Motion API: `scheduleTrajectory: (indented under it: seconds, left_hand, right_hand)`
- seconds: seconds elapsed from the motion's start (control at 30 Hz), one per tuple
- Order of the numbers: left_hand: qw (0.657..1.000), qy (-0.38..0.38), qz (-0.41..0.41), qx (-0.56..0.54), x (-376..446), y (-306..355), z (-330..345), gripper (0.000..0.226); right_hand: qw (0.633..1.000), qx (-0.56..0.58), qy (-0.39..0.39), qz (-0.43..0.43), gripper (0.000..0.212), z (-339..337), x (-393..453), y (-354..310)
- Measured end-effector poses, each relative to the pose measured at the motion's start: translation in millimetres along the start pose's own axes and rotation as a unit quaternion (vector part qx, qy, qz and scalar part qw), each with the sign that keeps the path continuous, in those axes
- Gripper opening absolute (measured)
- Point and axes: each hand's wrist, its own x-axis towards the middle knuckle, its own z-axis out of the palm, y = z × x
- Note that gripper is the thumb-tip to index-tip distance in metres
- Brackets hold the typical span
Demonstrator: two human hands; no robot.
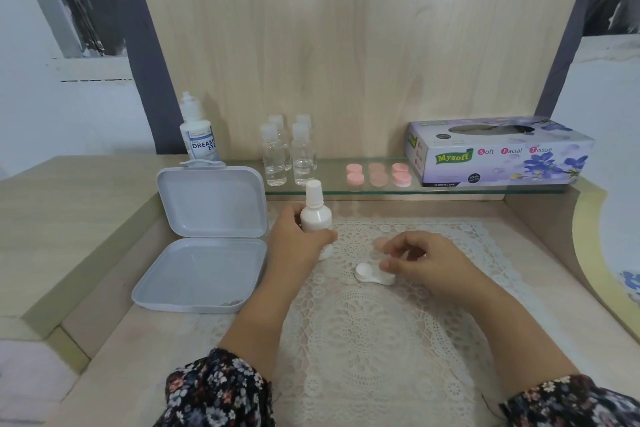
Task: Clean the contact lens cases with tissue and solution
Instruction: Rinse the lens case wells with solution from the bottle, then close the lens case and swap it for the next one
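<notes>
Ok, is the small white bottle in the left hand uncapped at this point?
No, the small white bottle held upright by the left hand has its white cap on top.

Solution bottle base behind the left hand; lens case right well under blurred right-hand fingers.

Left hand grips small white bottle upright on lace mat. Right hand, fingers loosely curled, touches open white lens case. Open white box at left; tissue box far right on glass shelf.
</notes>
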Motion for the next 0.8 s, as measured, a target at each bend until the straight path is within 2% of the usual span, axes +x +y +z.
scheduleTrajectory:
  seconds: [0.1, 0.23, 0.53, 0.63, 0.73, 0.8]
  left_hand:
    - [1.000, 0.008, 0.000, 0.014, 1, -3, 0, 0.047]
    - [0.999, 0.012, -0.001, 0.034, 2, -6, 1, 0.048]
    - [0.998, 0.020, 0.001, 0.065, 5, -9, 2, 0.054]
    - [0.987, 0.091, 0.079, 0.104, 0, -6, 4, 0.043]
    - [0.946, 0.181, 0.242, 0.118, -15, -3, 11, 0.019]
    - [0.929, 0.141, 0.322, 0.114, -20, -6, 18, 0.009]
  right_hand:
    - [0.998, -0.045, -0.035, 0.009, 0.026, -1, -3, -1]
    - [0.995, -0.093, -0.047, -0.003, 0.033, 1, -1, 0]
    - [0.992, -0.116, -0.047, -0.026, 0.016, 0, -2, 1]
    - [0.992, -0.119, -0.046, -0.025, 0.014, -1, -2, 2]
    - [0.991, -0.121, -0.048, -0.022, 0.012, -2, -1, 3]
    - [0.992, -0.119, -0.049, -0.018, 0.012, -3, -1, 3]
